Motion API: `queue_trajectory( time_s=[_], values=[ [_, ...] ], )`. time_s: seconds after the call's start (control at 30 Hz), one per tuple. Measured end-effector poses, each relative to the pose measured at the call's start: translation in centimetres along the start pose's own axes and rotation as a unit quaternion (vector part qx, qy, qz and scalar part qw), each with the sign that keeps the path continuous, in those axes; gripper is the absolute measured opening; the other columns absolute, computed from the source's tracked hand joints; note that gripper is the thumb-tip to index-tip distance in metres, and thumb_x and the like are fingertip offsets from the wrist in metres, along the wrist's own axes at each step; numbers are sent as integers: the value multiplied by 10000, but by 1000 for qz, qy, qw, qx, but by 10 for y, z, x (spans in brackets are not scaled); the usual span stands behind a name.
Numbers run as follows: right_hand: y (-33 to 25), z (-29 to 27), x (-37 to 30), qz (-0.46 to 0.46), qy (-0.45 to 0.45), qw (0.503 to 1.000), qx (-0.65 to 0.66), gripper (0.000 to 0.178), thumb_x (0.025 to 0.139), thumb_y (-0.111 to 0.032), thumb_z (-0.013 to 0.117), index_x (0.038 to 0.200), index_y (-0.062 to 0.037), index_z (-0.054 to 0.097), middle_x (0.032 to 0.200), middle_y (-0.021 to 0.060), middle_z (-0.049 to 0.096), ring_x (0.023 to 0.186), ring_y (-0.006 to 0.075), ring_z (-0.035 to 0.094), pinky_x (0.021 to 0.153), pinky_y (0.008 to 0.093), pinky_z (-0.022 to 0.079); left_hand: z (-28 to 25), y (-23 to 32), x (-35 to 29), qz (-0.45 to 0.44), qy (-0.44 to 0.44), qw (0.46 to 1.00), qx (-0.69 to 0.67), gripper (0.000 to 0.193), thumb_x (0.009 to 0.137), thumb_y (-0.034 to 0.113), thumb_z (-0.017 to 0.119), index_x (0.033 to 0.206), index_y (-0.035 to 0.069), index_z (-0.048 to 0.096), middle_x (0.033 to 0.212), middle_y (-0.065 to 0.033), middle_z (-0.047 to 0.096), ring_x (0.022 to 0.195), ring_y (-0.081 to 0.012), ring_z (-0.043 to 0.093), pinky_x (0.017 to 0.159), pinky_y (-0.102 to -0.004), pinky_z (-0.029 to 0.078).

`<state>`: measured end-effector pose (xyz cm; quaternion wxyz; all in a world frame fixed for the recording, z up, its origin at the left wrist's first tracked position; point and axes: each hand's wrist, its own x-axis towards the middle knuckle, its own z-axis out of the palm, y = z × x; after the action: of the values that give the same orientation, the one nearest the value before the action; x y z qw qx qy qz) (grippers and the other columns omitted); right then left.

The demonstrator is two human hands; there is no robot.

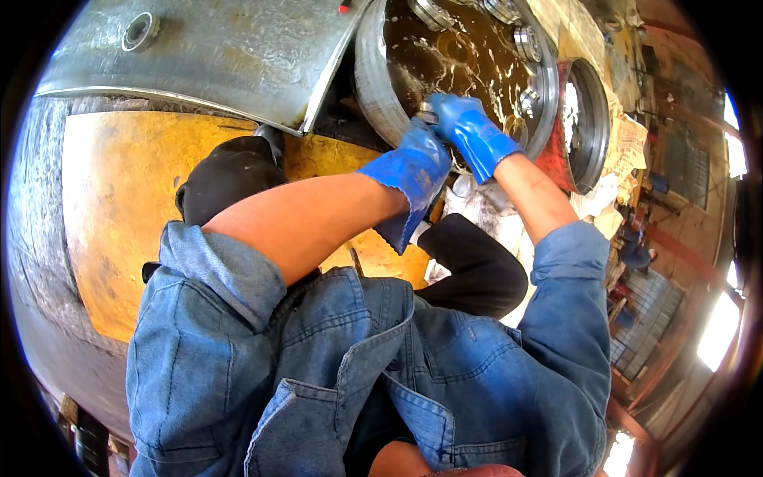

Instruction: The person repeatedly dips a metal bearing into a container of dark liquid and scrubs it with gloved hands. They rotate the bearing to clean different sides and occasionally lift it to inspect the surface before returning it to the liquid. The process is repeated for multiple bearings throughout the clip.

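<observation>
Both my hands wear blue rubber gloves and meet at the near rim of a round metal tub of brown, foamy liquid. Between them is a small metal ring, probably a bearing, mostly covered by the gloves. My left hand closes on it from below, and my right hand curls over its upper right side. Similar ring-shaped metal bearings sit around the tub's inner edge, partly in the liquid.
A grey sheet-metal tray at upper left carries one bearing and a small red-tipped item. Right of the tub stands a red metal drum. A yellow board lies below the tray, near my black-clad knees.
</observation>
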<state>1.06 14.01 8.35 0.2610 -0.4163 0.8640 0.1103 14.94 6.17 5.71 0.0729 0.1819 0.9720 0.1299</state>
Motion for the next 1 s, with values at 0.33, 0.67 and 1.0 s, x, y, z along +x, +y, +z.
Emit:
queue_trajectory(
  time_s=[0.33, 0.67, 1.0],
  values=[
    [-8, -8, 12, 28, -28, 998, 39, 455, 881, -419, 606, 1116, -41, 706, 1092, 239, 709, 1046, 423, 678, 882, 454, 551, -14, 2, 4, -37, -77, 994, -68, 141, 880, 170, 619, 916, 187, 753, 947, 0, 736, 983, -158, 669, 856, -326, 437],
    [5, 1, -1, 207, -26, 972, 112, 333, 865, -301, 629, 1092, -77, 725, 1042, 226, 711, 1007, 408, 681, 867, 446, 557, -6, 10, 20, -7, -15, 998, -61, 161, 882, 174, 616, 969, 202, 749, 953, -18, 741, 997, -190, 688, 861, -364, 458],
    [-10, 14, 30, 129, -65, 974, 173, 419, 854, -397, 627, 1059, -44, 723, 1067, 211, 727, 985, 410, 697, 844, 454, 550, 99, -11, 29, -92, 66, 992, -55, 176, 949, 193, 552, 975, 179, 725, 930, -26, 713, 949, -202, 664, 938, -351, 461]
  ],
)
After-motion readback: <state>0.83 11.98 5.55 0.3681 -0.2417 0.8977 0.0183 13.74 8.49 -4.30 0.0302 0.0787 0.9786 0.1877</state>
